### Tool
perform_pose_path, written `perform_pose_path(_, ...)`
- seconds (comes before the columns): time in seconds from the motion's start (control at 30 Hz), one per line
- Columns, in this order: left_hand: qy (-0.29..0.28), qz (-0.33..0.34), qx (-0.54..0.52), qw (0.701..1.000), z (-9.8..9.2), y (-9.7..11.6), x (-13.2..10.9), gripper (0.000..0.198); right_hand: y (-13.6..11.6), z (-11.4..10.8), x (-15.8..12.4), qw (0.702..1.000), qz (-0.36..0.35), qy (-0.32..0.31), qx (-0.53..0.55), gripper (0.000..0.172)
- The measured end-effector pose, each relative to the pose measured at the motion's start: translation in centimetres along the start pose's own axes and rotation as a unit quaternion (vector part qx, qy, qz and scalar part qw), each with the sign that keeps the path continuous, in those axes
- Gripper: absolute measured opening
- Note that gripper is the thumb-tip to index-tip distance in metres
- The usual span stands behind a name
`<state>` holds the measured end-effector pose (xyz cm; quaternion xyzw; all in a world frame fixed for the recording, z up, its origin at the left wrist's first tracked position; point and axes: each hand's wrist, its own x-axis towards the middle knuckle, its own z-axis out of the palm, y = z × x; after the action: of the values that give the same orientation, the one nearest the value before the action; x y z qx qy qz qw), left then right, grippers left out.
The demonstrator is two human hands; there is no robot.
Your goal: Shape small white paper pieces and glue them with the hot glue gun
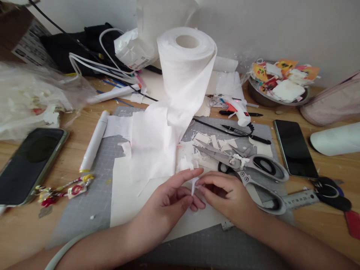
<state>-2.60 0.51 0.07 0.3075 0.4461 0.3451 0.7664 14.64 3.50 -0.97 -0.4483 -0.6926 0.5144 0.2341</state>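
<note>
Between both hands is a small twisted piece of white tissue (194,184), narrow and pointed at its lower end. My left hand (176,200) pinches its lower tip between thumb and fingers, with the index finger stretched out above. From the other side, my right hand (225,191) grips the piece's edge with thumb and index finger. Below them lies a sheet of cream paper (128,210). Just behind my fingers is a crumpled bit of white tissue (185,163). To the right, large grey-handled scissors (254,165) lie partly opened, their lower handle beside my right wrist.
A big white tissue roll (182,71) stands at the back, its loose end trailing forward. A glue gun (237,110), pens and paper scraps (213,142) lie right. Phones (295,148) flank the grey cutting mat (87,210). A white marker (94,142) lies left; a metal bowl (254,92) holds wrappers.
</note>
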Motion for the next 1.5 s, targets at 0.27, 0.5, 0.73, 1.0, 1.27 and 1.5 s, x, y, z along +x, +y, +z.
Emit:
perform_pose_path(0.27, -0.043, -0.039, -0.016, 0.998, 0.36, -0.39, -0.23, 0.052, -0.2, 0.28, -0.25, 0.999, 0.036, -0.021, 0.007, 0.012)
perform_pose_path(0.5, -0.08, -0.1, -0.037, 0.991, 0.17, -0.42, -0.53, 0.068, 0.13, 0.3, -0.42, 1.0, 0.007, 0.005, -0.017, 0.011)
perform_pose_path(0.73, -0.083, -0.076, -0.041, 0.993, 0.28, -0.19, -0.52, 0.072, -0.24, -0.26, -0.01, 0.995, 0.079, 0.04, 0.044, 0.01)
perform_pose_path(1.0, -0.046, -0.072, 0.01, 0.996, 0.2, -0.12, -0.39, 0.075, 0.01, 0.15, -0.18, 0.999, 0.034, -0.019, 0.028, 0.008)
perform_pose_path(1.27, -0.013, -0.038, -0.005, 0.999, 0.34, 0.3, -0.23, 0.073, -0.15, 0.15, -0.31, 0.999, -0.007, -0.007, 0.037, 0.012)
perform_pose_path(1.5, -0.034, 0.006, 0.041, 0.999, -0.17, 0.37, -0.35, 0.038, 0.11, -0.12, -0.28, 0.996, -0.047, 0.004, 0.079, 0.016)
